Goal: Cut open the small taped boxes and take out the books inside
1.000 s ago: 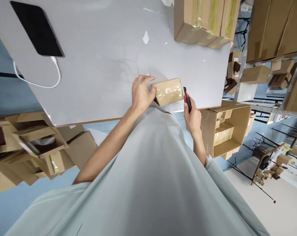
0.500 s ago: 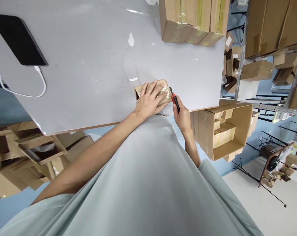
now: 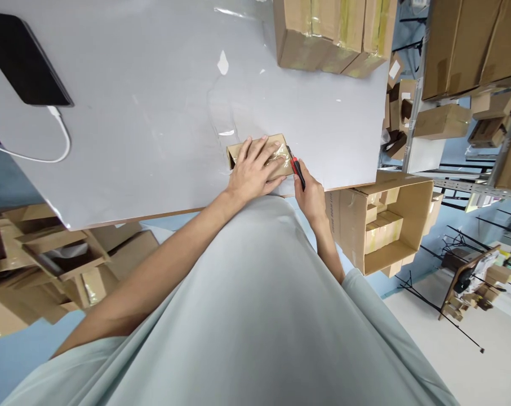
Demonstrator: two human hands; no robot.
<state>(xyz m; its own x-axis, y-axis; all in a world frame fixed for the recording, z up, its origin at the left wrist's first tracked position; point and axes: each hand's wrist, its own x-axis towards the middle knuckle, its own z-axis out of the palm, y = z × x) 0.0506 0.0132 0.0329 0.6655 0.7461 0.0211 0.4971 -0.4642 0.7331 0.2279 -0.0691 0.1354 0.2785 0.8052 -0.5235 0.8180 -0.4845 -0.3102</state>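
Note:
A small cardboard box (image 3: pixel 285 148) with shiny clear tape lies near the front edge of the grey table (image 3: pixel 154 124). My left hand (image 3: pixel 250 172) rests flat across its top, fingers spread, covering much of it. A dark gap shows at the box's left end. In my right hand (image 3: pixel 310 194) is a red and black box cutter (image 3: pixel 296 168), the fingers wrapped round its handle. Its tip is at the right end of the box; whether the blade touches the cardboard I cannot tell.
Several taped cartons (image 3: pixel 331 39) stand at the back right of the table. A black phone (image 3: pixel 25 62) with a white cable (image 3: pixel 65 135) lies at the left. Beside the table's right front stands an open carton (image 3: pixel 352 225) of smaller boxes; discarded cartons (image 3: pixel 65 248) fill the lower left.
The box cutter's tip has come closer to the box's right end, moving slightly left with my right hand. My left hand stays on the box; the whole view has shifted a little.

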